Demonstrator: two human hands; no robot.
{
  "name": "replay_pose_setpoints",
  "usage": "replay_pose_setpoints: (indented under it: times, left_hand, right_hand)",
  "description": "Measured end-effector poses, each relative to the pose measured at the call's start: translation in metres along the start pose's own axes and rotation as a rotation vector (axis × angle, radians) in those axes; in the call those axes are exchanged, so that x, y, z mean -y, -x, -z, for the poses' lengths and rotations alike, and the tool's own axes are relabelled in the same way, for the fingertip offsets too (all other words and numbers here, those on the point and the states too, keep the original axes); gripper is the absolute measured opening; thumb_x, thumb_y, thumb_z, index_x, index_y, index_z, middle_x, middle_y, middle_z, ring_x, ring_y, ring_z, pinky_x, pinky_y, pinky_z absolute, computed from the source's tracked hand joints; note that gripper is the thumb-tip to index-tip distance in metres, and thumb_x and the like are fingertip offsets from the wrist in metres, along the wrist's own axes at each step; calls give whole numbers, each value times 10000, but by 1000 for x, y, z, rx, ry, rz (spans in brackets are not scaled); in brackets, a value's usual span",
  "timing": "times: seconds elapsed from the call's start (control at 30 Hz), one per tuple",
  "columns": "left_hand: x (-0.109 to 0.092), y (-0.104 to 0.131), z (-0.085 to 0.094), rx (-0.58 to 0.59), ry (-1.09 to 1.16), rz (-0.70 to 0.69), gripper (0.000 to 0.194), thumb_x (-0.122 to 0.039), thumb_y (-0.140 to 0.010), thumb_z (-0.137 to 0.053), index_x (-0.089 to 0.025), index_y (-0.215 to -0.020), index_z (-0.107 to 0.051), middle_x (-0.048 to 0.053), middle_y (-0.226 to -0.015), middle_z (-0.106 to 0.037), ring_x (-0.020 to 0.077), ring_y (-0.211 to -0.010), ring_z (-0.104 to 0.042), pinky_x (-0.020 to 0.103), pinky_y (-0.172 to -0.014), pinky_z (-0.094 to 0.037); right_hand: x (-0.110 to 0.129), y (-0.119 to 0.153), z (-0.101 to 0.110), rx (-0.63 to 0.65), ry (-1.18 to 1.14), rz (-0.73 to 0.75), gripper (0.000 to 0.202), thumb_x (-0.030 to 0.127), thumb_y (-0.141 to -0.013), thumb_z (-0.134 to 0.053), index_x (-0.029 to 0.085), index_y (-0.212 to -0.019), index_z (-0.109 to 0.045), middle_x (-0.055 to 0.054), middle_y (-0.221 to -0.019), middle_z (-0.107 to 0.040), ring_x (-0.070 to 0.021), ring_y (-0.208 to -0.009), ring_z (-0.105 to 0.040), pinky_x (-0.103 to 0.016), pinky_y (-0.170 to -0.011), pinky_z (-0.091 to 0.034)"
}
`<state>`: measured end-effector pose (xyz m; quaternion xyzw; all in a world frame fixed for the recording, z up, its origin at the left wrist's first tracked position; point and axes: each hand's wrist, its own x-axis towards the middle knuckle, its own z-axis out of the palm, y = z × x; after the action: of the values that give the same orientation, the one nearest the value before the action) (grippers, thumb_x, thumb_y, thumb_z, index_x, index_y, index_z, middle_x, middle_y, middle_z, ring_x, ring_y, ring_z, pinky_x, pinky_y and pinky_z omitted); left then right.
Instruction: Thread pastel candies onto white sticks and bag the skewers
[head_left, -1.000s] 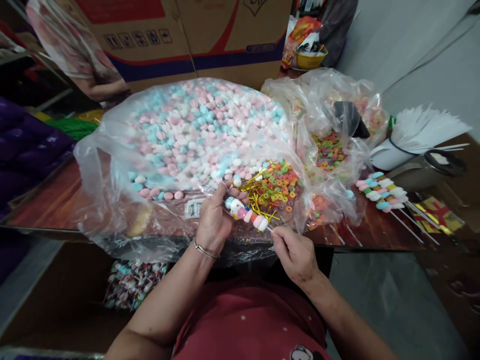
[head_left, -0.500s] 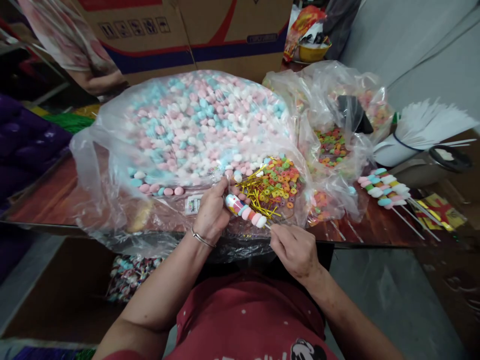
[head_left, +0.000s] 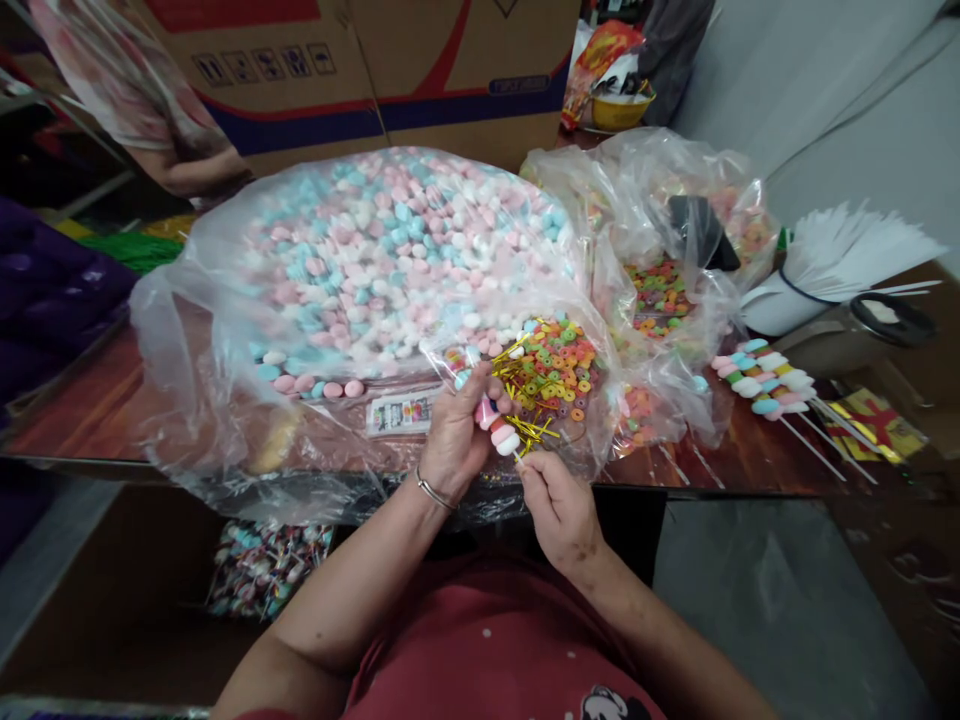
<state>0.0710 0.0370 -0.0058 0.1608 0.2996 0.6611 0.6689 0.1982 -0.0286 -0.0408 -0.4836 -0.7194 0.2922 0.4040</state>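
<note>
My left hand (head_left: pixel 461 425) is closed around a candy skewer (head_left: pixel 504 438) inside a clear printed wrapper (head_left: pixel 452 360), whose top stands out above the fingers. My right hand (head_left: pixel 556 500) pinches the white stick at the skewer's lower end. Gold twist ties (head_left: pixel 534 428) lie just beyond, beside a pile of colourful ring candies (head_left: pixel 562 365). Behind both hands a large clear bag (head_left: pixel 405 240) bulges with pink, white and blue candies. A stack of flat wrappers (head_left: pixel 399 412) rests left of my left hand.
Finished-looking skewers (head_left: pixel 765 378) lie at the right, near a cup of white sticks (head_left: pixel 795 300). A large cardboard box (head_left: pixel 375 80) stands behind. Below the table, an open carton (head_left: pixel 112 590) holds wrapped candies. Another person's arm (head_left: pixel 187 170) shows at upper left.
My left hand has moved right and now wraps round the wrapped skewer, with the wrapper top showing above it. My right hand has shifted left. The flat wrappers are more exposed.
</note>
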Motion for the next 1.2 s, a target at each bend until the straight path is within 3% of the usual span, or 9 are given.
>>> replay_pose_setpoints:
  times: [0.1,0.27,0.4,0.53,0.63,0.77,0.9,1.03,1.2]
  left_hand:
    - [14,15,-1,74,-24,39,329,-388,-682,-806,-158,-819,-614,-54,-597,-555,89,-537,-577,259,-650,-517]
    - [19,32,5,84,-147,98,377,-396,-650,-821,-152,-881,-650,47,-760,-700,213,-808,-687,321,-747,-526]
    - [-10,11,9,-44,-87,-32,444,-458,-617,-824,-145,-883,-656,85,-855,-736,234,-865,-697,337,-776,-534]
    - [-27,-7,5,-154,-9,-81,338,-326,-645,-822,-139,-850,-628,-4,-675,-667,134,-627,-661,253,-631,-525]
    - [-10,0,1,-85,-14,-57,344,-295,-651,-821,-143,-875,-610,-65,-570,-564,78,-486,-566,200,-514,-465]
    - [16,20,-2,-21,-28,11,381,-289,-628,-836,-155,-889,-593,-58,-579,-560,83,-509,-564,201,-531,-465]
    - [12,18,1,-62,-35,-6,386,-297,-615,-845,-153,-871,-594,-49,-599,-561,89,-537,-571,200,-532,-464]
    - [2,9,6,-88,-14,-55,368,-289,-614,-849,-145,-843,-600,-59,-589,-548,72,-509,-546,190,-524,-456]
    - [18,22,4,-46,-98,-8,291,-368,-710,-780,-150,-806,-612,-59,-516,-529,102,-498,-570,210,-540,-462]
  right_hand:
    - [-1,-3,-10,-6,-304,-185,187,302,-942,-391,200,-842,-512,76,-513,-408,-76,-424,-384,-197,-414,-327]
    - [-2,-6,-10,-11,-515,-266,218,339,-924,-409,194,-799,-514,85,-485,-383,-70,-406,-345,-188,-396,-295]
    - [-1,0,-1,32,-387,-204,204,322,-923,-441,195,-795,-537,78,-496,-407,-75,-426,-369,-195,-424,-320]
    - [1,2,0,4,-172,-70,172,263,-905,-459,194,-789,-566,49,-578,-487,-80,-493,-438,-198,-490,-369]
    - [2,-1,-6,-32,-132,-92,180,273,-910,-456,197,-783,-558,50,-581,-477,-82,-494,-428,-198,-481,-358]
    - [-1,-7,-13,-33,-188,-160,198,302,-924,-435,200,-779,-525,60,-544,-440,-84,-471,-394,-200,-456,-343]
    - [1,-9,-6,29,-187,-117,150,286,-925,-434,196,-880,-544,43,-597,-536,-91,-511,-489,-202,-514,-411]
    - [4,-4,3,43,93,52,190,243,-938,-424,190,-833,-573,18,-609,-579,-94,-524,-527,-206,-531,-401]
    - [3,-5,-5,-58,188,145,263,212,-948,-379,181,-804,-598,-4,-576,-593,-112,-489,-546,-223,-502,-409]
